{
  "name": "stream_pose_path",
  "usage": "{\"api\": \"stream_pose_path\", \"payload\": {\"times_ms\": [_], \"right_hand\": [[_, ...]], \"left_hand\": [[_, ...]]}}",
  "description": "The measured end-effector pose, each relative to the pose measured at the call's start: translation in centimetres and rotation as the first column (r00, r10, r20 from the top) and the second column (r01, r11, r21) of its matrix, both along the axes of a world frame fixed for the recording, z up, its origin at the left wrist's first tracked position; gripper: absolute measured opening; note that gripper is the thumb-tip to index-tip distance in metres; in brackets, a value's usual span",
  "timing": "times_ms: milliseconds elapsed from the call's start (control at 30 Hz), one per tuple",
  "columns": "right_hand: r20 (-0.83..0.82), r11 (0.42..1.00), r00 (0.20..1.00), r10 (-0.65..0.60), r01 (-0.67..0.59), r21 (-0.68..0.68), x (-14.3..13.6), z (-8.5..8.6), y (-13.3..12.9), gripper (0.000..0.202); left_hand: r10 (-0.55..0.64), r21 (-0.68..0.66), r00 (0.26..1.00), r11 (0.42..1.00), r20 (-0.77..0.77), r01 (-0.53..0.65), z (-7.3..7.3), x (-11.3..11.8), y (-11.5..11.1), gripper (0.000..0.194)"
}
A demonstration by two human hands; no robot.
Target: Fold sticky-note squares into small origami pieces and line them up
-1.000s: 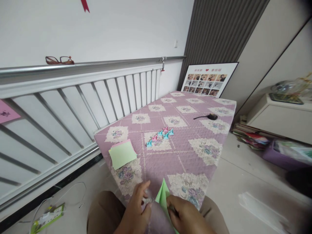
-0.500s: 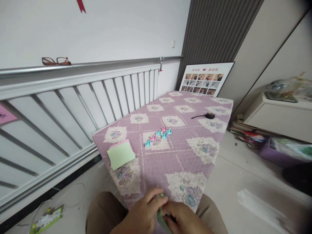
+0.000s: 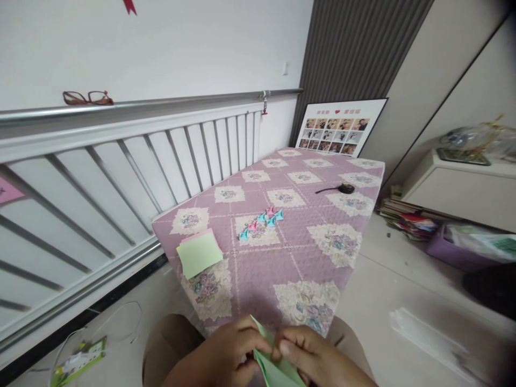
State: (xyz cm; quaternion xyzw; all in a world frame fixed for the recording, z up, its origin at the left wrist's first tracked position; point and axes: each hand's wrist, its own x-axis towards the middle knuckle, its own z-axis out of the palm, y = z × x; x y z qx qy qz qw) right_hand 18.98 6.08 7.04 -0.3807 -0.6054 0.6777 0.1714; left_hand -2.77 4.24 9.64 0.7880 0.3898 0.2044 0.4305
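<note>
A partly folded sheet of light green paper (image 3: 278, 371) is at the near edge of the table, between my two hands. My left hand (image 3: 229, 352) pinches its left side, with the fingers bent round the edge. On the other side my right hand (image 3: 308, 349) grips the paper, thumb and fingers pressed together. The lower part of the sheet runs out of view. Farther up the cloth lies a small group of folded paper shapes (image 3: 261, 217), some pink and some blue. To the left is a stack of square paper sheets (image 3: 200, 254), light green on top with pink beneath.
The table carries a purple quilted cloth (image 3: 262, 274) with flower patches. Toward the back right lies a black round object with a strap (image 3: 345, 188). A photo board (image 3: 341, 121) leans at the far end. A white radiator (image 3: 161, 161) borders the left side.
The green paper is opened out wider and more of it shows. My hands have moved slightly apart, with the fingers shifted along its edges. The view has tilted slightly.
</note>
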Motion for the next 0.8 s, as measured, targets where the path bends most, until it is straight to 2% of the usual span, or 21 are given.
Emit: {"api": "stream_pose_path", "payload": {"times_ms": [100,233,367,500,633,700,800], "right_hand": [[-0.1,0.99,0.995,0.017,-0.031,-0.134,0.7,-0.6,0.1,0.065],[-0.121,0.974,0.991,0.064,-0.089,-0.21,0.5,-0.7,0.0,0.046],[-0.147,0.972,0.986,0.076,-0.106,-0.208,0.0,-0.9,0.0,0.036],[-0.211,0.979,0.972,0.1,-0.134,-0.156,-0.2,-0.8,0.2,0.042],[-0.241,0.984,0.966,0.096,-0.128,-0.123,-0.6,-0.6,0.3,0.047],[-0.243,0.984,0.966,0.085,-0.12,-0.131,-0.9,-0.6,0.2,0.048],[-0.245,0.983,0.969,0.039,-0.082,-0.166,-1.0,-1.0,0.2,0.048]], "left_hand": [[0.027,-0.063,0.993,0.998,0.112,-0.021,-0.2,-0.5,-0.2,0.023],[0.065,-0.15,0.97,0.988,0.233,-0.03,-1.6,-0.9,-0.1,0.005],[0.047,-0.278,0.962,0.96,0.27,0.031,-2.0,-1.4,0.2,0.007],[0.102,-0.386,0.934,0.922,0.343,0.041,-1.8,-1.7,0.2,0.009],[0.21,-0.572,0.881,0.816,0.423,0.081,-1.5,-1.4,0.1,0.023],[0.17,-0.605,0.882,0.782,0.439,0.151,-0.9,-1.0,0.2,0.029],[0.088,-0.573,0.867,0.782,0.49,0.245,0.2,-0.4,0.4,0.031]]}}
